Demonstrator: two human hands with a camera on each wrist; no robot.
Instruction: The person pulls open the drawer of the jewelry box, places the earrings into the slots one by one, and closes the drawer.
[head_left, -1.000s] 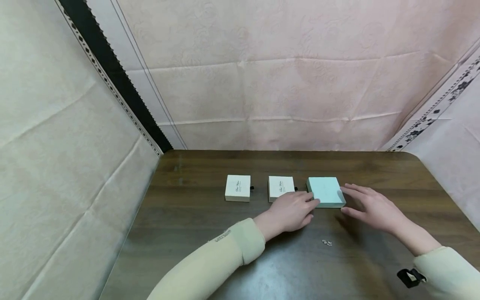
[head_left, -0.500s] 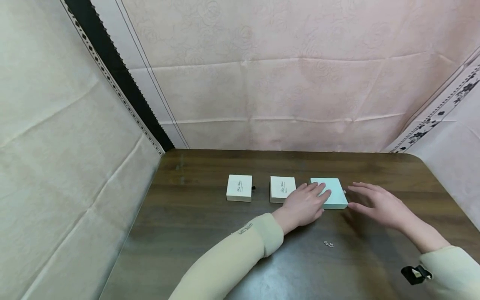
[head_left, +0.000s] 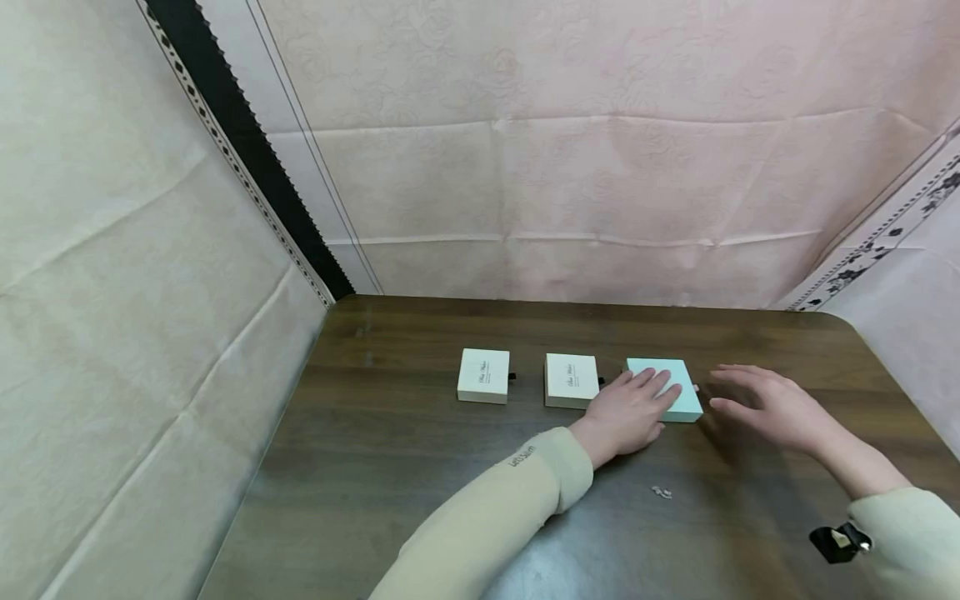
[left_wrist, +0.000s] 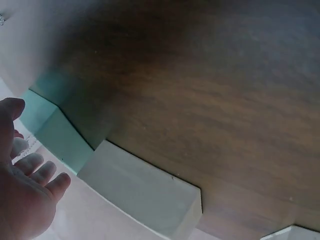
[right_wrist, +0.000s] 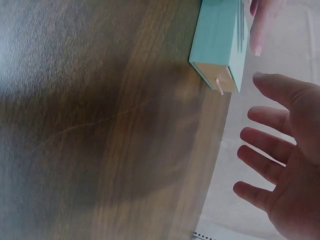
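Note:
A turquoise box (head_left: 686, 406) lies at the right end of a row of small boxes. My left hand (head_left: 628, 410) reaches over it, fingers extended across its top. In the right wrist view the turquoise box (right_wrist: 215, 35) shows a tan end face with a small pale pull tab (right_wrist: 220, 86). My right hand (head_left: 776, 408) hovers just right of that end, its fingers spread and holding nothing. A white box (head_left: 572, 381) with printed lettering and a dark tab sits beside my left hand, and another white box (head_left: 483, 376) stands farther left.
A small silvery metal piece (head_left: 662, 492) lies on the dark wooden table (head_left: 375, 467), nearer the front. Pale cloth (head_left: 562, 183) hangs behind the table's back edge, with more cloth at both sides. A black clip (head_left: 840, 542) is on the right sleeve.
My left hand has moved right, from the turquoise box's left edge to over its top. My right hand has drawn slightly away from the box, where a small pull tab now shows.

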